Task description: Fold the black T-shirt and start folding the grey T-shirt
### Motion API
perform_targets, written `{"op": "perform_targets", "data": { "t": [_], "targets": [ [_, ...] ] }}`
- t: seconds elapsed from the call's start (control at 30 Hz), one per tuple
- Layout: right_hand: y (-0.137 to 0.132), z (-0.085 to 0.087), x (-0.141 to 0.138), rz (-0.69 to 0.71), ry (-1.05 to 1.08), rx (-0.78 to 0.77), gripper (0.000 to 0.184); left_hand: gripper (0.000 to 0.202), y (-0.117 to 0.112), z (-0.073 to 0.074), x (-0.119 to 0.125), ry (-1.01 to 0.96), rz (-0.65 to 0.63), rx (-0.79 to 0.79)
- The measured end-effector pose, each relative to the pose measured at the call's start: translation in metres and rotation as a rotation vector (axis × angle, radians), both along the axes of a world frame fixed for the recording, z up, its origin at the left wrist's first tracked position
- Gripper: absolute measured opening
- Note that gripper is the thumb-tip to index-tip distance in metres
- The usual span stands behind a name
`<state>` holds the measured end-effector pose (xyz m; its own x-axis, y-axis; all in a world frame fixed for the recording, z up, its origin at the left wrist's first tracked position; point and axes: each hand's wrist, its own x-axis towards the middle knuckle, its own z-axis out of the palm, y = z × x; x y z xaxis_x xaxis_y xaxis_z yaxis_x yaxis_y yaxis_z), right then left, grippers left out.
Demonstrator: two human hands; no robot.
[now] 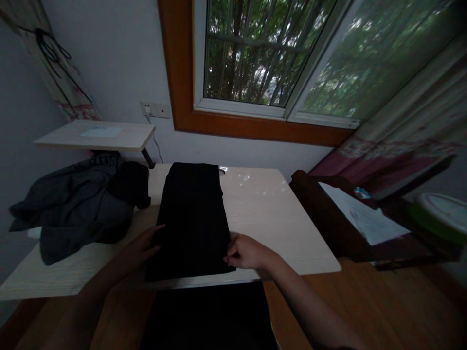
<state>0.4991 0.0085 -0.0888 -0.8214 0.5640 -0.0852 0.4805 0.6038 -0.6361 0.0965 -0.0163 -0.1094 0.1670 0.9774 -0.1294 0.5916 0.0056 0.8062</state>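
Note:
A piece of black cloth (191, 218), possibly a garment, lies flat in a folded oblong on the pale wooden table (262, 214). Its lower edge reaches close to the table's front edge. At its left side rests my left hand (144, 247), fingers apart, with the fingertips touching the cloth. My right hand (246, 251) is closed at the lower right side, thumb and fingers pinching the cloth's edge. How much cloth is between those fingers is hidden.
Dark grey and black clothes (87, 199) lie heaped on the table's left part. Behind them stands a small raised shelf (134, 138) with a paper sheet (101, 132) on it. Right of the table, dark furniture (317, 209) bears a white sheet (361, 216). A window is ahead.

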Motion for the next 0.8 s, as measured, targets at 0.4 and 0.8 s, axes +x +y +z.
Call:
{"op": "perform_targets", "data": {
  "t": [0.4,0.8],
  "targets": [
    [0.016,-0.005,0.003,-0.106,0.066,0.085,0.029,0.038,0.003,0.012,-0.012,0.101,-0.280,-0.280],
    [0.066,-0.036,-0.015,-0.726,0.275,0.253,0.037,0.067,0.158,-0.010,0.011,0.211,0.264,0.161]
  ]
}}
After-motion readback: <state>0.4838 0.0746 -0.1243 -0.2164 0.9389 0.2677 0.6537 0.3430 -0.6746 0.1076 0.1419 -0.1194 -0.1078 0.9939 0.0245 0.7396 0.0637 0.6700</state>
